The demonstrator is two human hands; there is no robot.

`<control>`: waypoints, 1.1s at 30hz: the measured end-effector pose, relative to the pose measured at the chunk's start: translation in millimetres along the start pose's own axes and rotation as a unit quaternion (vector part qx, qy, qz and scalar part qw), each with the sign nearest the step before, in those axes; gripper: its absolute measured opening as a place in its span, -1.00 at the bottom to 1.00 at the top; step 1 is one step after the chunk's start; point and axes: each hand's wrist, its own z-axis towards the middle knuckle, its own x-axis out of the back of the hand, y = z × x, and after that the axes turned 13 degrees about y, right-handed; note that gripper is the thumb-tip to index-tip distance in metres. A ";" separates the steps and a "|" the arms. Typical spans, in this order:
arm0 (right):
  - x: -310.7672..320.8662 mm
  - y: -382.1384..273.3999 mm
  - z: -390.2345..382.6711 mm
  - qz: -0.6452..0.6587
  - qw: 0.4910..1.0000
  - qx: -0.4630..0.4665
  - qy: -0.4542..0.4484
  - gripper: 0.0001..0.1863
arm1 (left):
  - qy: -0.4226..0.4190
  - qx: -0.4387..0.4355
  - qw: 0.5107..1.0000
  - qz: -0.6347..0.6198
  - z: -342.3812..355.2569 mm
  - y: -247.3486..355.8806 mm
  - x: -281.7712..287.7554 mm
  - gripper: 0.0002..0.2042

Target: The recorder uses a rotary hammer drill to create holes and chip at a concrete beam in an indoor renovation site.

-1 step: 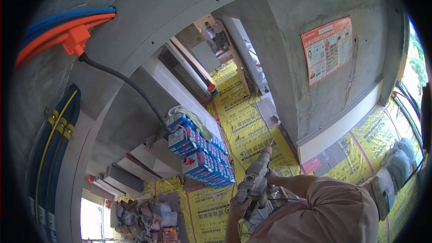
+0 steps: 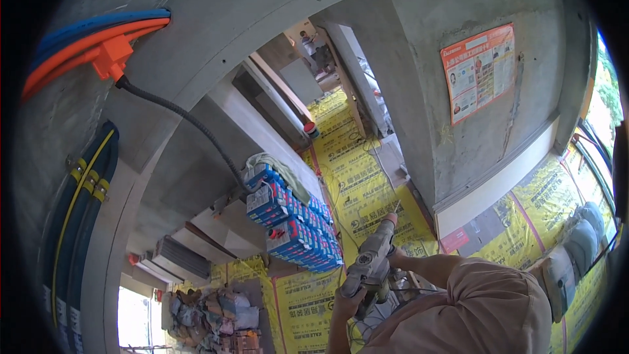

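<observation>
A grey power drill (image 2: 370, 262), much like a rotary hammer, is held out low in front of me, its bit pointing up and away over the floor. My left hand (image 2: 349, 300) grips its rear part. My right hand (image 2: 396, 255) is wrapped on the tool further forward, its fingers partly hidden behind the body. My tan-sleeved right arm (image 2: 485, 301) covers much of the lower right. Loose cables lie below and beside the tool on the yellow floor sheeting (image 2: 357, 190).
Blue packaged boxes (image 2: 295, 242) are stacked left of the tool. Heaped bags (image 2: 209, 314) lie lower left; grey padded bundles (image 2: 580, 242) at right. Orange conduit (image 2: 111, 56) and dark pipes (image 2: 82, 203) run along the left wall. A person (image 2: 309, 44) is far down the corridor.
</observation>
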 end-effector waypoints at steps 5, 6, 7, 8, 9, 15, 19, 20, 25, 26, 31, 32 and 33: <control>-23.9 31.9 16.7 -0.060 0.996 0.072 -0.001 -0.59 | -0.021 -0.004 1.000 -0.003 1.7 2.1 -1.2 -0.87; -25.5 33.7 16.5 -0.012 0.999 0.042 -0.001 -0.59 | -0.011 -0.001 1.000 -0.006 2.2 1.4 -0.9 -0.87; -27.2 35.2 16.6 0.034 0.999 0.011 -0.002 -0.59 | -0.013 -0.001 1.000 0.008 2.6 1.1 0.2 -0.84; -30.0 35.2 18.4 0.030 0.999 0.018 -0.011 -0.59 | -0.015 0.000 1.000 0.021 2.5 0.3 1.6 -0.81; -36.6 48.5 25.6 0.005 0.999 0.043 -0.004 -0.58 | -0.010 0.001 1.000 0.017 4.2 0.6 -1.5 -0.81; -64.2 106.5 47.8 0.019 0.996 0.080 0.025 -0.56 | -0.018 -0.015 1.000 0.018 8.3 11.8 -9.4 -0.81; -56.7 75.3 37.5 0.126 0.991 0.023 -0.041 -0.53 | -0.007 -0.005 1.000 0.019 2.9 8.9 1.1 -0.84; -52.7 71.1 35.3 0.121 0.991 0.025 -0.043 -0.53 | -0.010 0.000 1.000 0.023 2.1 10.0 0.0 -0.84; -44.1 62.6 32.4 0.070 0.986 0.145 -0.030 -0.52 | 0.004 0.010 1.000 0.013 -1.9 11.0 0.3 -0.83; -46.4 65.8 34.7 0.065 0.987 0.147 -0.031 -0.52 | -0.001 0.012 1.000 0.021 -2.9 14.3 0.5 -0.84; -67.6 105.6 52.0 0.103 0.994 0.006 -0.032 -0.51 | -0.006 0.017 1.000 0.009 -2.1 17.0 -1.0 -0.83; -66.6 105.6 52.6 0.098 0.995 0.007 -0.034 -0.51 | -0.003 0.021 1.000 0.011 -3.2 17.6 -0.9 -0.82; -65.9 104.9 52.3 0.102 0.993 0.048 -0.037 -0.50 | -0.002 0.023 1.000 0.007 -3.5 13.8 -0.6 -0.82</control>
